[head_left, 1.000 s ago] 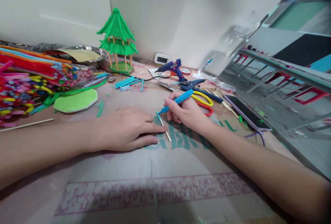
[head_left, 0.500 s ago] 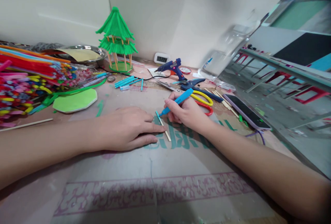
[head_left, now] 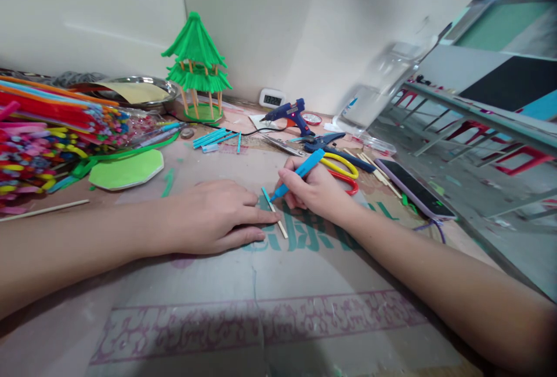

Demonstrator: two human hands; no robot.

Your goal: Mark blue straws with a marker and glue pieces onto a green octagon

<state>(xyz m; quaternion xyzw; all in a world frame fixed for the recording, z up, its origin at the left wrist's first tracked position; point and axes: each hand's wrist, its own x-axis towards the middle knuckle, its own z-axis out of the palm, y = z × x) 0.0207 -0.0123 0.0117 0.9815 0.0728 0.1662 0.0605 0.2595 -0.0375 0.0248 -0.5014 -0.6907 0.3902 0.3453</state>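
Observation:
A short wooden stick lies slanted on the sheet-covered table, its far end coloured blue. My left hand rests flat with its fingers stretched out, and the index fingertip presses the stick down near its middle. In my right hand is a blue marker, gripped like a pen. The marker's tip touches the stick just beyond my left index finger. Several blue sticks lie farther back, with a marker cap beside them.
A green-roofed pavilion model stands at the back. Behind my right hand are a glue gun, pliers and scissors. A phone lies at right. Pipe cleaners and a green octagonal piece are at left.
The marker tip has moved slightly along the stick toward my left index finger. My left hand and the stick have stayed in place.

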